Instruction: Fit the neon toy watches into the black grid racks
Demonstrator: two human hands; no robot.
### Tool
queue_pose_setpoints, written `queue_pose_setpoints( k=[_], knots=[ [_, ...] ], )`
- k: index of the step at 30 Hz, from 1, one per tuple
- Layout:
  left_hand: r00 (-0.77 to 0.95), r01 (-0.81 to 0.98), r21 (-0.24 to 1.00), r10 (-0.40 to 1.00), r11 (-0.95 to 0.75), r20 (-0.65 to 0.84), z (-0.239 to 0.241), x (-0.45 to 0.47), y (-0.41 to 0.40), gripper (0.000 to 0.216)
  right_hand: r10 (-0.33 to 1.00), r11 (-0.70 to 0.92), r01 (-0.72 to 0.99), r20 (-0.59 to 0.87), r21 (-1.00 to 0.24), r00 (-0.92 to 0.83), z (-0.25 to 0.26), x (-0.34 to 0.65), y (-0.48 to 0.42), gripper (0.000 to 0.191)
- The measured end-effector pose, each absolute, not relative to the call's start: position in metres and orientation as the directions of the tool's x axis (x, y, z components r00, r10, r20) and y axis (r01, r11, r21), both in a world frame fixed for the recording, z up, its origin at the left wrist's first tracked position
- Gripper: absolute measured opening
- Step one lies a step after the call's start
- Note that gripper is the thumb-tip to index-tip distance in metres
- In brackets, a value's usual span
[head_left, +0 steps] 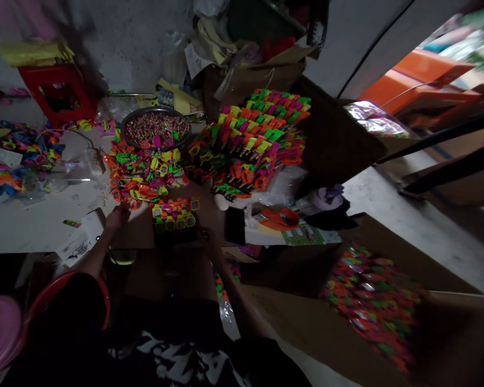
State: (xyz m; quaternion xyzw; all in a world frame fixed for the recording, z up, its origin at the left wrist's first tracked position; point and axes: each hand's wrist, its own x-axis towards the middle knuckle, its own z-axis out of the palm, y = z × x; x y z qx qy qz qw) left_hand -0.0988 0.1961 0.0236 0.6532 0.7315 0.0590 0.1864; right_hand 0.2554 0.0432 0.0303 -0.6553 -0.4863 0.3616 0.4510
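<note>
My left hand (118, 215) reaches into the near edge of a loose pile of small neon toy pieces (143, 174); its fingers are dim and I cannot tell whether they grip anything. My right hand (207, 235) rests beside a small dark tray (176, 232) that holds rows of coloured toy pieces (175, 211). The fingers of that hand are in shadow. Behind the pile stands a round metal bowl (156, 129) full of tiny coloured bits.
A tall stack of neon toys (258, 137) lies right of the bowl. A black phone (235, 224) and an orange tool (281, 217) lie by my right hand. A cardboard box (373, 312) of packed toys sits at the lower right. A red stool (58, 94) stands at the back left.
</note>
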Motion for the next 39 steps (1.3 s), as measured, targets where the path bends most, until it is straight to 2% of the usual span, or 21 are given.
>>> queue_pose_setpoints(
  k=[4, 7, 9, 12, 15, 18, 21, 24, 27, 29, 32, 35, 39],
  knots=[
    [-0.167, 0.86, 0.421, 0.94, 0.287, -0.298, 0.034, -0.1, 0.161, 0.04, 0.962, -0.131, 0.301, -0.048, -0.945, 0.268, 0.022, 0.255, 0.042, 0.03],
    [-0.165, 0.757, 0.548, 0.915, 0.356, -0.367, 0.048, -0.103, 0.126, 0.032, 0.965, -0.09, 0.278, -0.015, -0.956, 0.261, 0.021, 0.246, 0.042, 0.032],
    [-0.164, 0.66, 0.656, 0.923, 0.365, -0.349, 0.06, -0.099, 0.101, 0.032, 0.972, -0.051, 0.27, 0.014, -0.962, 0.233, 0.027, 0.234, 0.039, 0.032],
    [-0.108, 0.555, 0.794, 0.968, 0.249, -0.228, 0.079, -0.076, 0.064, 0.036, 0.995, 0.029, 0.247, 0.051, -0.969, 0.083, 0.045, 0.209, 0.027, 0.029],
    [0.048, 0.495, 0.859, 0.983, 0.13, -0.176, 0.093, -0.039, 0.034, 0.036, 0.985, 0.11, 0.145, 0.088, -0.983, -0.149, 0.062, 0.184, 0.015, 0.028],
    [0.182, 0.416, 0.909, 0.981, -0.019, -0.062, 0.098, -0.005, 0.019, 0.034, 0.99, 0.083, 0.073, 0.074, -0.994, -0.124, 0.068, 0.172, 0.01, 0.028],
    [0.252, 0.397, 0.916, 0.967, -0.064, -0.041, 0.097, 0.013, 0.019, 0.031, 1.0, 0.011, 0.003, 0.011, -1.0, -0.016, 0.067, 0.176, 0.008, 0.03],
    [0.325, 0.401, 0.913, 0.944, -0.079, -0.062, 0.097, 0.019, 0.023, 0.03, 0.998, -0.033, -0.087, -0.028, -0.996, -0.049, 0.067, 0.19, 0.005, 0.033],
    [0.374, 0.43, 0.897, 0.925, -0.106, -0.07, 0.102, 0.02, 0.027, 0.031, 0.998, -0.026, -0.078, -0.022, -0.997, -0.051, 0.066, 0.21, 0.009, 0.033],
    [0.313, 0.493, 0.858, 0.949, -0.141, -0.024, 0.104, 0.015, 0.033, 0.031, 0.997, -0.009, -0.017, -0.01, -1.0, 0.081, 0.063, 0.229, 0.022, 0.035],
    [0.113, 0.604, 0.79, 0.993, -0.104, 0.044, 0.096, -0.007, 0.052, 0.034, 0.936, -0.052, 0.09, -0.018, -0.995, 0.35, 0.052, 0.259, 0.054, 0.038],
    [-0.071, 0.661, 0.75, 0.996, 0.013, 0.046, 0.073, -0.042, 0.082, 0.041, 0.953, -0.113, 0.129, -0.071, -0.985, 0.295, 0.036, 0.275, 0.085, 0.035],
    [-0.101, 0.797, 0.598, 0.995, 0.086, -0.007, 0.037, -0.079, 0.115, 0.052, 0.971, -0.144, 0.24, -0.09, -0.96, 0.223, 0.021, 0.272, 0.103, 0.03]
  ],
)
